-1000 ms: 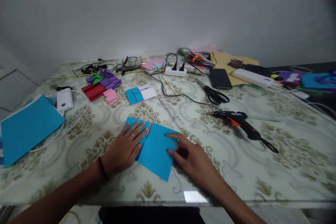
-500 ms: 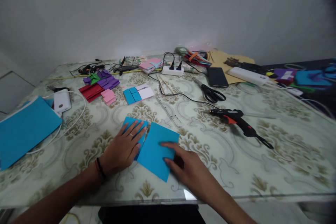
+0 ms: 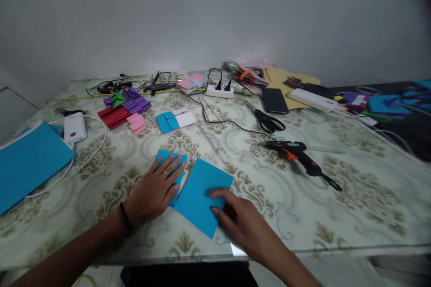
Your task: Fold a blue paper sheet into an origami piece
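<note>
Two blue paper pieces lie side by side near the front of the patterned table, with a narrow wedge-shaped gap between them. My left hand [image 3: 156, 188] rests flat on the left blue piece [image 3: 164, 154], fingers spread, a ring on one finger. At the right blue piece [image 3: 198, 197], my right hand [image 3: 235, 215] has its index finger and thumb apart over the right part of the sheet; its other fingers are curled. Behind them sits a folded blue and white paper piece [image 3: 175, 120].
A glue gun [image 3: 299, 154] and black scissors [image 3: 267, 121] lie to the right. A clear ruler [image 3: 213, 143] lies behind the sheets. Blue sheets [image 3: 32, 163] and a white power bank [image 3: 75, 128] are at left. A power strip [image 3: 219, 92] stands at the back.
The right blue piece has shifted slightly right, and the gap between the two pieces is wider at the top. My left hand stays on its piece. The view has shifted a little.
</note>
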Demonstrator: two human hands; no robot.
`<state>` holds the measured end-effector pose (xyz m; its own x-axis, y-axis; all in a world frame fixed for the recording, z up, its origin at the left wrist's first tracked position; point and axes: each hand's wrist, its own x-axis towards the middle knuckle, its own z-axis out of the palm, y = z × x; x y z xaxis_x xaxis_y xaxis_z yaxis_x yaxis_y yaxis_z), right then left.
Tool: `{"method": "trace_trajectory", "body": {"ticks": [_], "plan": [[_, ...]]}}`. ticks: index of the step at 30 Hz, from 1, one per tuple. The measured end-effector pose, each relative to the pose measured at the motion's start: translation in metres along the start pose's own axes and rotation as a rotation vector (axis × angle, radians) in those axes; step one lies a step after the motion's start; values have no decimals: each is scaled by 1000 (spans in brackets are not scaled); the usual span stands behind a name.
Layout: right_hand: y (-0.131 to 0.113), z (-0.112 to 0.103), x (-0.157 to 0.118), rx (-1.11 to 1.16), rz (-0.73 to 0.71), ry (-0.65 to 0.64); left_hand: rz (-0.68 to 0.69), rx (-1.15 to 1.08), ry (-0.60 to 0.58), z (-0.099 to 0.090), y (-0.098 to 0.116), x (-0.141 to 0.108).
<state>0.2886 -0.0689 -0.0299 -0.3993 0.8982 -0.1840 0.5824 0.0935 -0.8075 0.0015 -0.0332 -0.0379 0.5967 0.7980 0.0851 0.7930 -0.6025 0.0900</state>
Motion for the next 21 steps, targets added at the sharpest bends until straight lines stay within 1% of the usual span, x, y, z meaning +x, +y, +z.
{"method": "trace_trajectory", "body": {"ticks": [6, 8, 11, 14, 17, 21], "plan": [[6, -7, -8, 23, 31, -32, 7, -14, 15, 0, 1, 0], [9, -11, -12, 43, 37, -47, 9, -6, 15, 1, 1, 0], [14, -18, -16, 46, 67, -34, 11, -7, 10, 4, 0, 0], [18, -27, -15, 38, 86, -34, 2, -40, 14, 4, 0, -3], [21, -36, -10, 34, 86, 21, -10, -80, 17, 1, 1, -12], [23, -45, -2, 21, 89, 64, -13, -83, 22, -1, 4, -34]]}}
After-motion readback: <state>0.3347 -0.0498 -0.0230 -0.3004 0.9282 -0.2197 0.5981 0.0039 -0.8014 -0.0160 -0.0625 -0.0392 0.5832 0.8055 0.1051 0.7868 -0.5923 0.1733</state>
